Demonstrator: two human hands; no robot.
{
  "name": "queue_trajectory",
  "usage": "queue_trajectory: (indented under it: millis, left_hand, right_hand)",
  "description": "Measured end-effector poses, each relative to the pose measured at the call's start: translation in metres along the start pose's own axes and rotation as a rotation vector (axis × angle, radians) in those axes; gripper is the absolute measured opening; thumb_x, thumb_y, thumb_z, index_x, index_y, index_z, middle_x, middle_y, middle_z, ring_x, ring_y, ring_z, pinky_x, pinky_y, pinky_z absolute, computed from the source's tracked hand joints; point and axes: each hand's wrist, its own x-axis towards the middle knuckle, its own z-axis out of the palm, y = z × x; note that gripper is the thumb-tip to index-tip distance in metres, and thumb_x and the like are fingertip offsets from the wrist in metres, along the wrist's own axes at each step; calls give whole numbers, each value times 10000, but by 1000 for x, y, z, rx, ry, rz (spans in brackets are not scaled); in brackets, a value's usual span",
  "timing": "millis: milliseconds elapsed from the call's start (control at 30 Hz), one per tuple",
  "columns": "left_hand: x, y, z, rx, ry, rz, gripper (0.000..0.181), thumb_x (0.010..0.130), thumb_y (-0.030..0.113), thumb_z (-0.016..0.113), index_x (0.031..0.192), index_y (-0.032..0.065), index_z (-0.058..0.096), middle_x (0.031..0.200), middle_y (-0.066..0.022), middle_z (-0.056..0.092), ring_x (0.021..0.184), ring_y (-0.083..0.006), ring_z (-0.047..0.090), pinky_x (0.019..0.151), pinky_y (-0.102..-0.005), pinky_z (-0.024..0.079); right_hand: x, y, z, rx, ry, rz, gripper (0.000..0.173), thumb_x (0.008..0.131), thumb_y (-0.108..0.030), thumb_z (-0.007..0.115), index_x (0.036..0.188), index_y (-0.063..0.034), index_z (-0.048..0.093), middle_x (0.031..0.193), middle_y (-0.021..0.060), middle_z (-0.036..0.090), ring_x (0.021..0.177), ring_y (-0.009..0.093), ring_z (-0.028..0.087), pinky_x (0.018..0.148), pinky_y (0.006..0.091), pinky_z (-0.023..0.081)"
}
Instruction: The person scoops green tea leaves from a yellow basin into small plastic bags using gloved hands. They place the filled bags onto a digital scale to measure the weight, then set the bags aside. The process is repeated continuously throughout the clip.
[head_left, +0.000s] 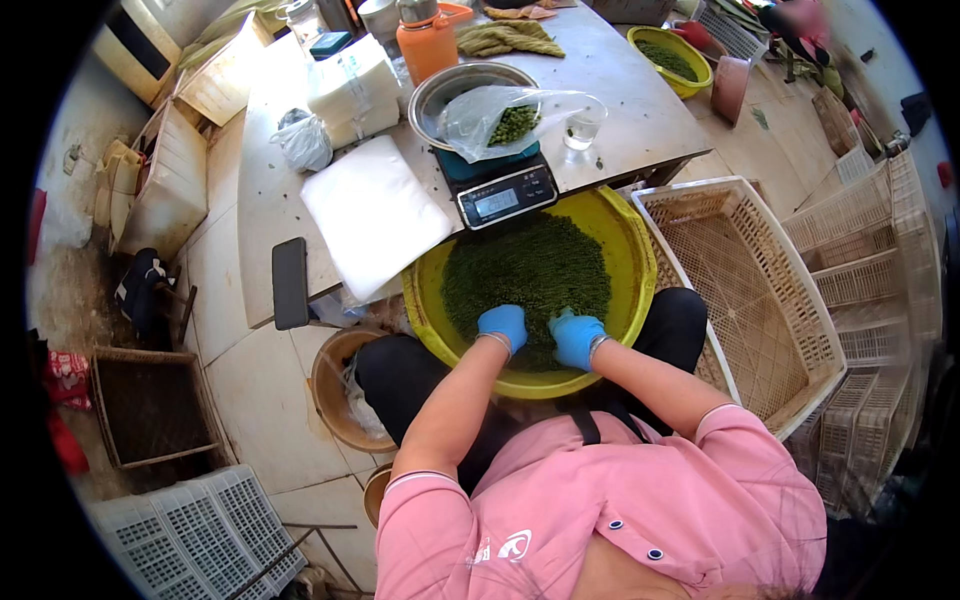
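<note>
A large yellow basin (636, 300) holds a heap of small green pieces (529, 274), perhaps peppercorns or chopped plant matter. My left hand (504, 328), in a blue glove, rests on the heap with its fingers hidden from view. Beside it, a short gap to the right, my right hand (576, 337) in a blue glove touches the heap with bent fingers; whether it grips any cannot be told. Beyond the basin a digital scale (506, 199) on the table bears a metal bowl (424, 112). Over the bowl lies a clear plastic bag (480, 124) with green pieces inside.
The metal table (630, 97) carries a stack of white plastic sheets (375, 214), a dark phone (289, 281) at its edge, an orange bottle (427, 49) and a clear cup (581, 131). A plastic crate (750, 300) stands right; a brown bucket (330, 390) stands left.
</note>
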Motion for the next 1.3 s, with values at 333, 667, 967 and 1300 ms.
queue_trajectory:
  millis: [333, 667, 967, 1300]
  left_hand:
    - [12, -23, 5, -258, 47, 15, 149, 797, 119, 593, 815, 6, 689, 769, -182, 682, 700, -305, 684, 666, -413, 538]
    - [-49, -27, -70, -1364, -74, 298, 117, 897, 126, 581, 903, 11, 597, 869, -161, 686, 709, -291, 694, 615, -331, 560]
    - [-98, -38, -114, -1740, -228, 658, 168, 926, 175, 581, 989, 21, 556, 1027, -218, 660, 890, -385, 672, 719, -428, 557]
    - [-71, -50, -83, -1852, -62, 544, 128, 926, 172, 563, 1000, 68, 552, 1061, -219, 655, 922, -396, 660, 743, -432, 553]
  right_hand:
    - [-26, -3, 15, -5, 315, -47, 678, 693, -269, 692, 1299, -31, 499, 1213, 263, 544, 943, 383, 644, 748, 439, 541]
    - [-10, 16, 13, 35, 225, -152, 286, 728, -91, 594, 1004, -38, 649, 1005, 231, 642, 898, 391, 652, 745, 465, 538]
    - [-21, 7, 8, 130, 267, -166, 386, 712, -182, 673, 1072, -44, 642, 1005, 232, 646, 939, 378, 649, 762, 458, 541]
    - [-27, 35, -6, 467, 267, -218, 477, 682, -201, 735, 1120, -34, 643, 1022, 221, 655, 933, 369, 642, 803, 413, 527]
